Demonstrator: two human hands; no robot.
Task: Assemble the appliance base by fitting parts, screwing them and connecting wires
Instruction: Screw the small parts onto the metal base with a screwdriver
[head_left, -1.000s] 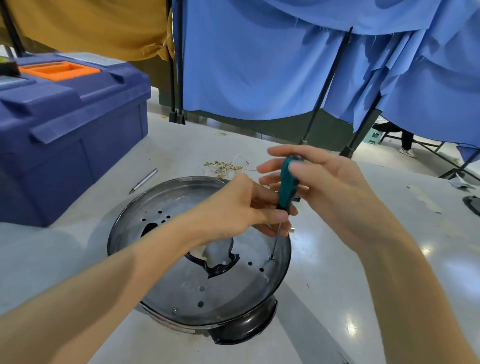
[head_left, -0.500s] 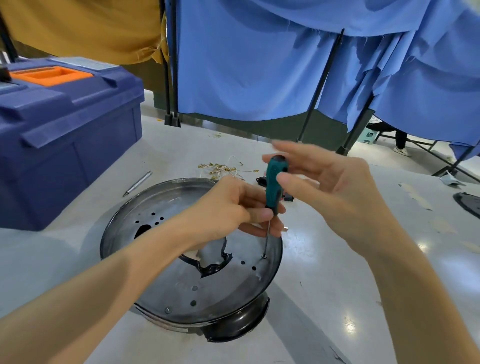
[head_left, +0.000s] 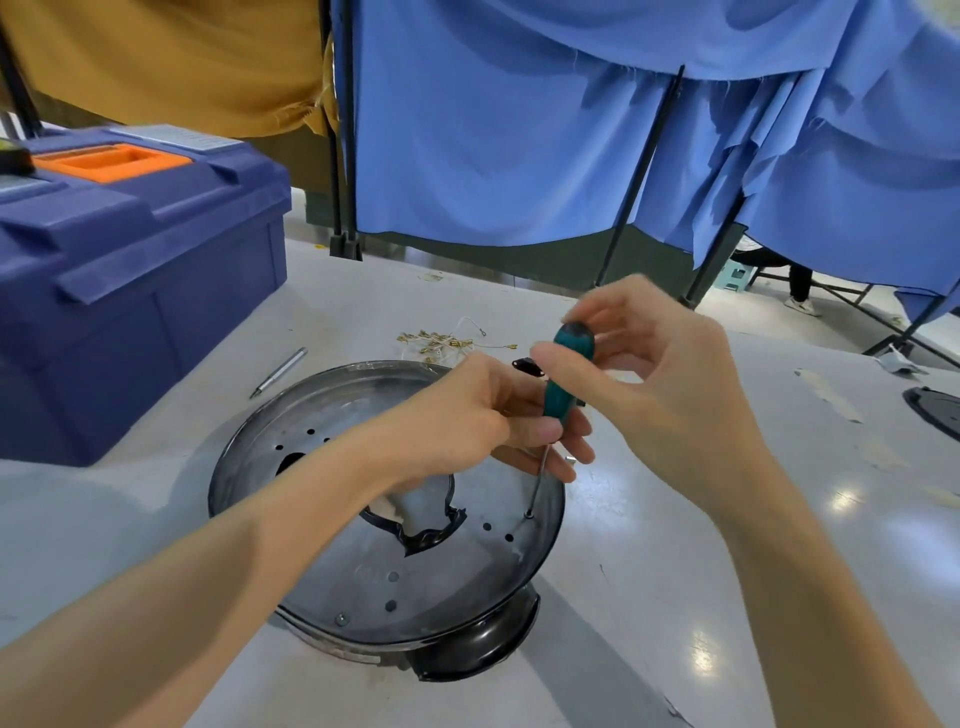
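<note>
A round grey metal appliance base (head_left: 363, 587) lies on the white table, with several holes and a jagged black opening (head_left: 426, 535) at its middle. A screwdriver with a teal handle (head_left: 563, 376) stands nearly upright, its thin shaft tip in a screw hole (head_left: 529, 514) near the base's right rim. My right hand (head_left: 660, 379) pinches the top of the handle between thumb and fingers. My left hand (head_left: 483, 421) holds the lower handle and shaft, steadying it over the base. One screw (head_left: 341, 618) sits in the base's near rim.
A big blue toolbox (head_left: 130, 280) with an orange tray stands at the left. A silver pen-like tool (head_left: 278, 373) lies beside it. Brass terminals with wires (head_left: 441, 343) and a small black part (head_left: 527, 366) lie behind the base. A dark disc (head_left: 935, 410) is at the far right edge. Blue curtains hang behind.
My right hand's fingers have shifted round the screwdriver's top, turning it. The tip stays in the same hole and my left hand keeps its hold. The camera has drifted slightly.
</note>
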